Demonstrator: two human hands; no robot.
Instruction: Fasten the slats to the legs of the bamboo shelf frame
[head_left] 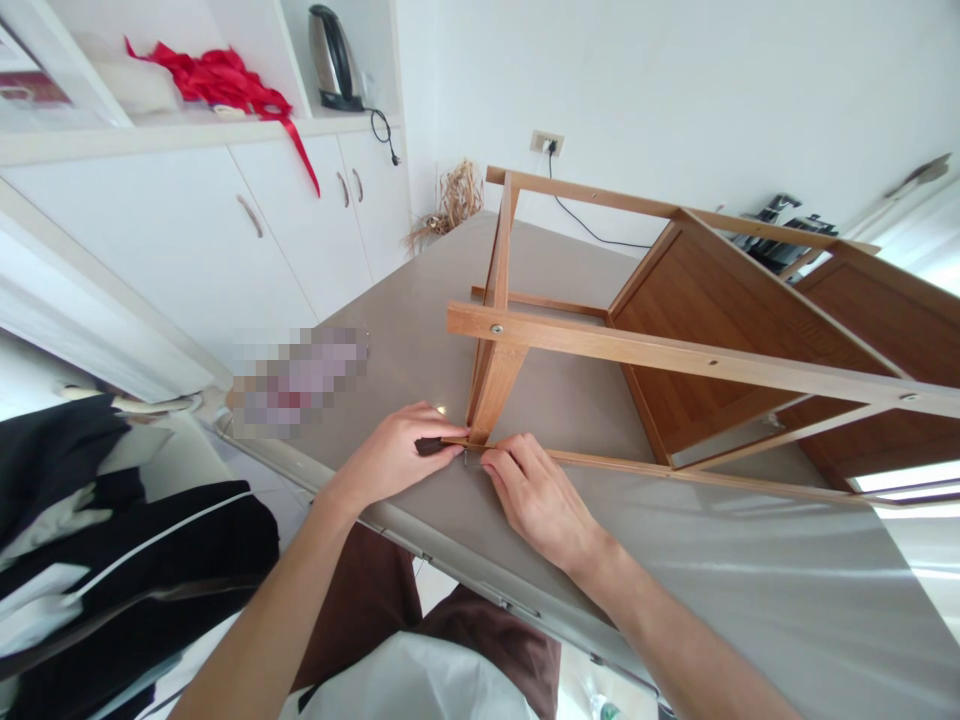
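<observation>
Left grip (pixel 397 450) pinches the wooden rail (pixel 600 461); whether curled right grip (pixel 538 492) holds anything, I cannot tell.

Bright light is streaking the right side of a gray tabletop (pixel 720 580). White cabinets (pixel 172 230) are lining the left, adjoining a white wall (pixel 712 90).

Red ribbon (pixel 217 80) lies bunched on a white shelf (pixel 157 138), 1 end (pixel 304 160) dangling; a kettle (pixel 325 65) stands to its right. Below, cabinet doors (pixel 180 235) show 3 handles (pixel 250 216). A black cord (pixel 592 234) runs from a wall socket (pixel 538 141), near dried stalks (pixel 459 190).
</observation>
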